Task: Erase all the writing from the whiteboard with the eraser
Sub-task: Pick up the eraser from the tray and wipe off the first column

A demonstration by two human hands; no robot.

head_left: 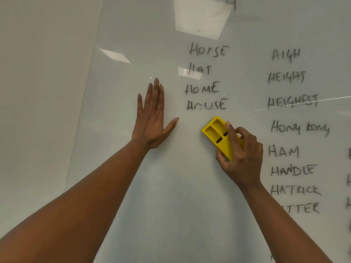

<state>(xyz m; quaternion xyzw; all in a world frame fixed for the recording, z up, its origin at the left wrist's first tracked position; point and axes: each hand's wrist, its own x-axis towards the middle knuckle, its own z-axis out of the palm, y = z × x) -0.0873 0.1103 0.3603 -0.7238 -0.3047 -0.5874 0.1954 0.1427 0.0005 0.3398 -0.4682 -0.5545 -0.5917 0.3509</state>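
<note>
A glossy whiteboard (171, 186) fills the view. My right hand (241, 156) grips a yellow eraser (216, 132) and holds it against the board just below the word HOUSE (206, 104). Above that stand HORSE (209, 50), HAT and HOME. A second column of black words, HIGH (285, 54) down to HATRICK (295, 190), runs to the right of the eraser. My left hand (152, 120) lies flat on the bare board left of the words, fingers straight and pointing up.
The board's left edge (83, 111) meets a plain wall (38, 92). Ceiling lights reflect off the board near the top. More letters are cut off at the right edge and at the top.
</note>
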